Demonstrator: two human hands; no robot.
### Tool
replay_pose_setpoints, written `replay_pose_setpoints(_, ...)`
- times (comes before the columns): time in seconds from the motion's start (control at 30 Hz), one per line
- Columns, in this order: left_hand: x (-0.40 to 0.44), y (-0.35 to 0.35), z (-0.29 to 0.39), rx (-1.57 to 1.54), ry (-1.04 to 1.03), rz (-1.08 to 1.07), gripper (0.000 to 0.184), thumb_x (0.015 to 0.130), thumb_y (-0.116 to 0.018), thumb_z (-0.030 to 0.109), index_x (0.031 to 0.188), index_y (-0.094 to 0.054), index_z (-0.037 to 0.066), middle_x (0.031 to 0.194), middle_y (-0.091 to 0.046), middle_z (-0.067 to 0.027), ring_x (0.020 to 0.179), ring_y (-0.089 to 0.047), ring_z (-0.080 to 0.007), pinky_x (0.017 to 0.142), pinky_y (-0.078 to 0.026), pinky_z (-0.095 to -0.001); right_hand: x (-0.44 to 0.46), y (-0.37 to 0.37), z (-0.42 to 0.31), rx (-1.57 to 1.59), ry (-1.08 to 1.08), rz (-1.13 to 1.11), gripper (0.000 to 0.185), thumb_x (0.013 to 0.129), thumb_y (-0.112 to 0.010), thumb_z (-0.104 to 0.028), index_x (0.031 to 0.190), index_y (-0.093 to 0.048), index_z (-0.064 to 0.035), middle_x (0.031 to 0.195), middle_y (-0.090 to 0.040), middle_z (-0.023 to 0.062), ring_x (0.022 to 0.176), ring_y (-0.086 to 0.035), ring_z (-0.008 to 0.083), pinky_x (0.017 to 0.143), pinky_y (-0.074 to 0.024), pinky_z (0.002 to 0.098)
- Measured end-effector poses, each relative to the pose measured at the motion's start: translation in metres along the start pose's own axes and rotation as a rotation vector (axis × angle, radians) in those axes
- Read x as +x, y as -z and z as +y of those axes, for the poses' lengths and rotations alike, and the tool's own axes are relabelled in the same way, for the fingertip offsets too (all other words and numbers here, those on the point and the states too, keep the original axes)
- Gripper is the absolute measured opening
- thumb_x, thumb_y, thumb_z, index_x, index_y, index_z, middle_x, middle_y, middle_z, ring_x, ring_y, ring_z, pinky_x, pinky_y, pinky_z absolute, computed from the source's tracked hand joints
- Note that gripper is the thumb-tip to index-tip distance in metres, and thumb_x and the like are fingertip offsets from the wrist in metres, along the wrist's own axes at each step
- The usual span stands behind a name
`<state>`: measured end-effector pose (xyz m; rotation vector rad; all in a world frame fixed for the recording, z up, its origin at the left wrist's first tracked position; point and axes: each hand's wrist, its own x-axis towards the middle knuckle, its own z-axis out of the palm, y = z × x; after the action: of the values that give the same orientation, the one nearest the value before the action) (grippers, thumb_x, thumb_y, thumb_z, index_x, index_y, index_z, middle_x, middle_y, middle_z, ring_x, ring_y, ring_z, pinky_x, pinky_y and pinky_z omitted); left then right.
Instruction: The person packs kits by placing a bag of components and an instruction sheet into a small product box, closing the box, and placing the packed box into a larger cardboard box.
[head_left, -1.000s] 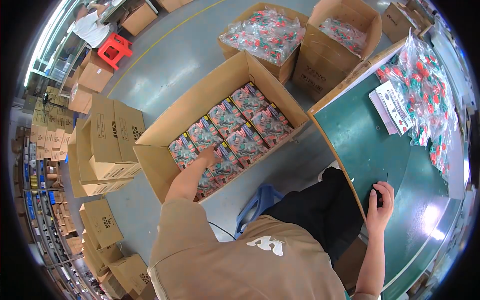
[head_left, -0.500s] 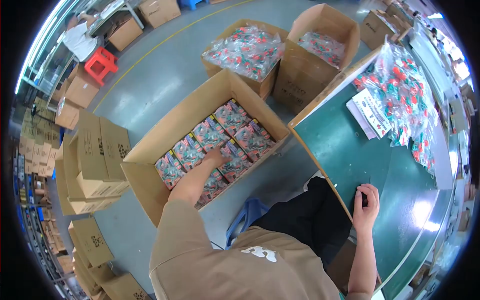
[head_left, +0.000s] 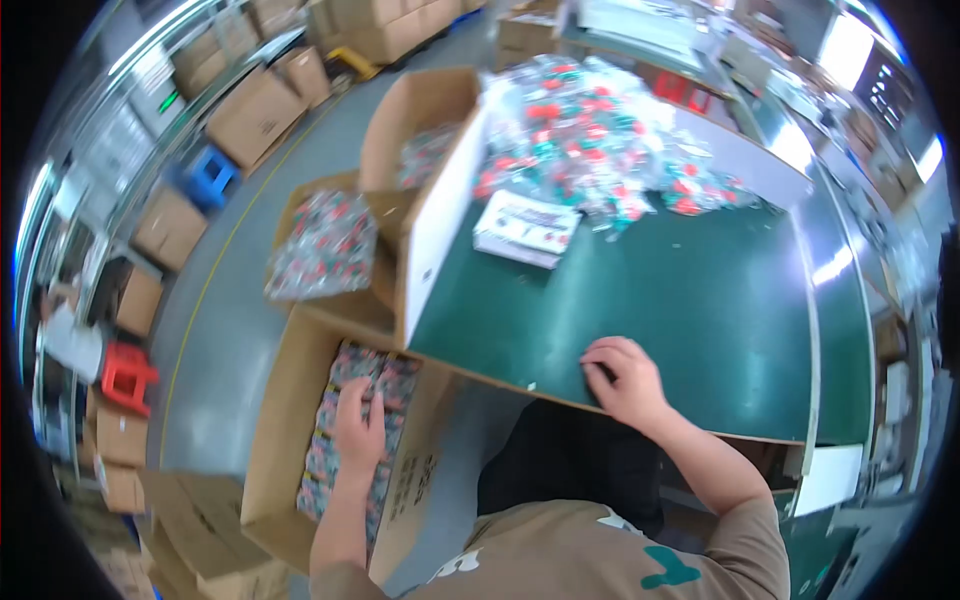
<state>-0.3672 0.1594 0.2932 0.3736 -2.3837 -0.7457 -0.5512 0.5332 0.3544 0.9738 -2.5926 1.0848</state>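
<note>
My left hand [head_left: 360,428] is over the large open carton [head_left: 275,440] at the lower left, its thumb apart from its stretched fingers, with nothing visibly held. Below it, rows of small printed packs [head_left: 322,455] in red, black and clear plastic fill the carton's floor. My right hand [head_left: 625,385] rests near the front edge of the green-topped table [head_left: 690,320], fingers curled with something dark beneath them, too hidden to name. Farther back on the table lies a stack of white printed sheets [head_left: 527,228], beside a heap of clear bags with red and green pieces [head_left: 590,135].
Two more cartons, one with bagged pieces [head_left: 325,245] on top, stand left of the table's white side board [head_left: 445,225]. Folded cartons [head_left: 200,520] are at the lower left. A red stool [head_left: 128,375] and a seated person [head_left: 72,340] are at the far left.
The view has swung right toward the table, so the carton now appears lower left. My left hand's pointing fingers have lifted and spread over the packs. My right hand stays at the table edge.
</note>
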Motion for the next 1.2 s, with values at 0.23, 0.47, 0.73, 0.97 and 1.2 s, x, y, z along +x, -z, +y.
replay_pose_setpoints(0.23, 0.075, -0.076, 0.19, -0.345, -0.544, -0.267, 0.027, 0.087, -0.073, -0.001, 0.113, -0.07, 0.001, 0.115, -0.073, -0.013, 0.099, -0.069, -0.0319, 0.091, -0.056, -0.0397, -0.013, 0.013, 0.018, 0.297, 0.003, 0.016, 0.012, 0.09, -0.073, -0.006, 0.102, -0.075, -0.0059, 0.109, -0.073, 0.006, 0.091, -0.068, 0.0227, 0.081, -0.0549, 0.032)
replay_pose_setpoints(0.47, 0.148, -0.176, 0.293, -0.372, -0.837, -0.362, 0.019, 0.089, -0.074, 0.004, 0.107, -0.071, 0.002, 0.106, -0.073, -0.0115, 0.086, -0.068, -0.0295, 0.076, -0.056, -0.0348, 0.011, 0.104, 0.079, 0.47, -0.394, -0.032, 0.015, 0.097, -0.064, -0.016, 0.093, -0.069, -0.0024, 0.078, -0.065, 0.0063, 0.066, -0.053, 0.0185, 0.065, -0.0493, 0.0333)
replay_pose_setpoints(0.73, 0.169, -0.272, 0.285, -0.169, -0.852, -0.459, 0.01, 0.094, -0.072, 0.017, 0.093, -0.072, 0.007, 0.076, -0.07, -0.0052, 0.063, -0.063, -0.0261, 0.059, -0.049, -0.0331, -0.002, 0.13, 0.127, 0.238, -0.31, -0.107, 0.038, 0.098, -0.061, -0.025, 0.068, -0.061, -0.0016, 0.061, -0.061, 0.0105, 0.054, -0.05, 0.0321, 0.059, -0.0491, 0.0404)
replay_pose_setpoints(0.97, 0.159, -0.259, 0.278, -0.119, -0.668, -0.71, 0.016, 0.097, -0.069, 0.026, 0.093, -0.072, 0.011, 0.075, -0.071, -0.0047, 0.063, -0.065, -0.0268, 0.059, -0.05, -0.0349, -0.004, 0.121, 0.128, 0.042, -0.18, -0.195, 0.039, 0.097, -0.062, -0.029, 0.068, -0.06, -0.0033, 0.065, -0.065, 0.0123, 0.058, -0.056, 0.0387, 0.06, -0.0506, 0.0433)
replay_pose_setpoints(1.2, 0.16, -0.26, 0.268, -0.228, -0.617, -0.752, 0.024, 0.097, -0.072, 0.026, 0.117, -0.07, 0.012, 0.072, -0.068, -0.0027, 0.058, -0.06, -0.0229, 0.056, -0.047, -0.0328, -0.006, 0.116, 0.128, -0.002, -0.118, -0.158, 0.037, 0.097, -0.063, -0.025, 0.068, -0.058, -0.0041, 0.063, -0.061, 0.0105, 0.056, -0.053, 0.0362, 0.058, -0.0482, 0.0417)
